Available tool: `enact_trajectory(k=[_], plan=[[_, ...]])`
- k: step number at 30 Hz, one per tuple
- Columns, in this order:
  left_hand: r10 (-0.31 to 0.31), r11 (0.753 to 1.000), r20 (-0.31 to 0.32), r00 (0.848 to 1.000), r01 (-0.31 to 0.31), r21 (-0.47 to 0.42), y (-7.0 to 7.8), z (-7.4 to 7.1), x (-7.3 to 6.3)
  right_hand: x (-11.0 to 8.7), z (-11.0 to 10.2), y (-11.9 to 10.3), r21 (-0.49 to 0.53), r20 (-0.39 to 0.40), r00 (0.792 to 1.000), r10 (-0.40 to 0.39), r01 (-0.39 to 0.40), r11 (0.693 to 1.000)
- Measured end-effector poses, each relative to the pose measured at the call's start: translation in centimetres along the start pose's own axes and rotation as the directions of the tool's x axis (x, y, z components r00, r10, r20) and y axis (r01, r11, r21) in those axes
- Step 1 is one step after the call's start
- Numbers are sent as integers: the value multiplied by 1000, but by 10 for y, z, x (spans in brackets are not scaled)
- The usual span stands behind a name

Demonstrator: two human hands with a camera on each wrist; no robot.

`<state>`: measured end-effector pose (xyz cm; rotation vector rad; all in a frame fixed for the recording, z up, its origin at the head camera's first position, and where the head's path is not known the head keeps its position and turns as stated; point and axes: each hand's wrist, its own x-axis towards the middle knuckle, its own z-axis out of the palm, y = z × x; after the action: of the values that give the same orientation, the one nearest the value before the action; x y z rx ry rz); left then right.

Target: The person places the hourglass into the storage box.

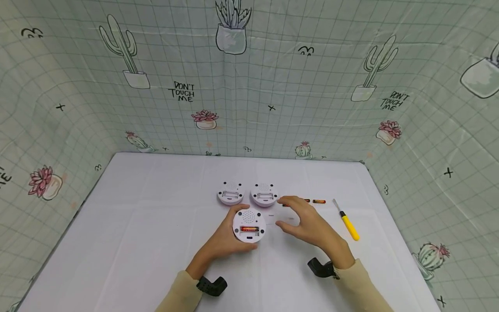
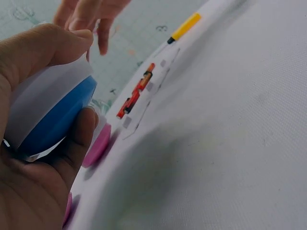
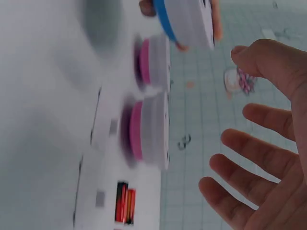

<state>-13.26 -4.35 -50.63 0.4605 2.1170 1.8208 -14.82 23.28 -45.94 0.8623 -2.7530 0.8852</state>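
My left hand (image 1: 225, 237) grips a round white device (image 1: 249, 215) by its rim, thumb and fingers on opposite sides. Its upturned face carries speaker holes, dark feet and an uncovered battery compartment with a red-and-black battery (image 1: 249, 229) inside. The left wrist view shows the device's blue underside (image 2: 62, 117). To the right of it, my right hand (image 1: 306, 221) hovers with fingers spread and nothing between them, as the right wrist view also shows. Behind them, two similar devices (image 1: 231, 193) (image 1: 265, 195) lie face up with battery compartments uncovered; their undersides (image 3: 136, 129) are pink.
Several loose batteries (image 1: 319, 201) lie at the back right, partly hidden by my right hand. A yellow-handled screwdriver (image 1: 349, 225) rests farther right on the white table (image 1: 136, 242). Thin dark lines and grey patches (image 3: 100, 199) show on the table near the batteries. Patterned cloth (image 1: 265, 78) surrounds the table.
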Motion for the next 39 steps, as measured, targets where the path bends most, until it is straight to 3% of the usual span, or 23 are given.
enact_trajectory(k=[7,14,24,30,39], plan=[[40,999,14,999,-40,-17,-1,0,1,7,15,-24,15,12,994,-113,113,993],[63,998,17,998,-63,-18,0,0,1,11,27,-38,4,7,987,-160,160,987],[57,998,16,998,-57,-19,-1,-1,1,15,36,-41,-24,-33,978,-206,206,978],[69,997,20,997,-68,-30,0,0,1,18,41,-40,-14,-98,954,-284,284,959],[62,998,-18,998,-62,-9,-3,-1,1,19,46,-40,-37,-121,932,-343,341,939]])
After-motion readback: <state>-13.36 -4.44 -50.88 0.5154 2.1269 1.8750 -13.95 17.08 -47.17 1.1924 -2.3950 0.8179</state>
